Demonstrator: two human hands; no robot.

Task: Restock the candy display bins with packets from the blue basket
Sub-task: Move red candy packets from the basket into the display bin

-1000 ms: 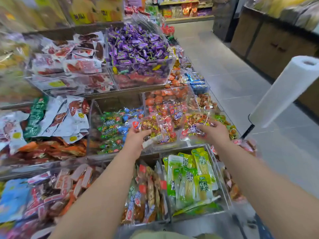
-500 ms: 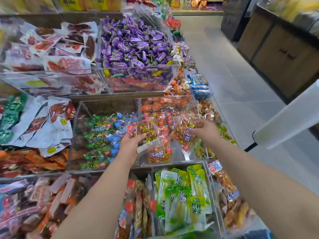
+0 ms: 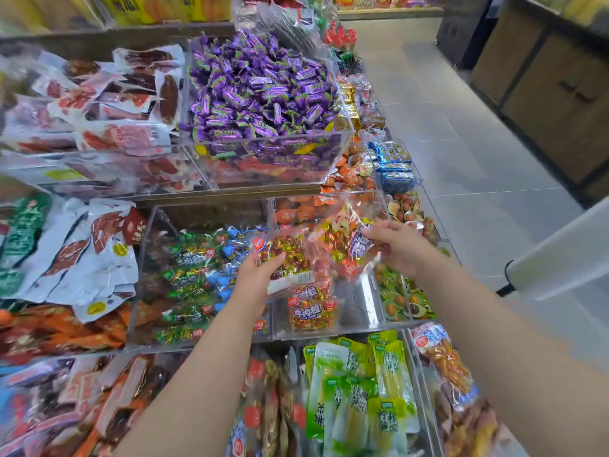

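Observation:
Both hands hold clear packets of red-and-gold candy over a clear middle-row bin (image 3: 359, 308). My left hand (image 3: 255, 275) grips one candy packet (image 3: 290, 255) by its lower left edge. My right hand (image 3: 398, 245) pinches a second candy packet (image 3: 342, 242), tilted, just above the bin's back right. A third red candy packet (image 3: 311, 308) stands inside the bin against its front wall. The blue basket is out of view.
A bin of green and blue candy packets (image 3: 197, 278) sits left of the target bin. Purple candies (image 3: 260, 90) fill the upper bin. Green packets (image 3: 359, 390) lie in the front row. A white roll (image 3: 560, 255) juts in at right over the tiled aisle.
Both hands have moved forward and lower over the middle bin with their packets. The right hand's packet has tilted, and the camera has come closer to the display.

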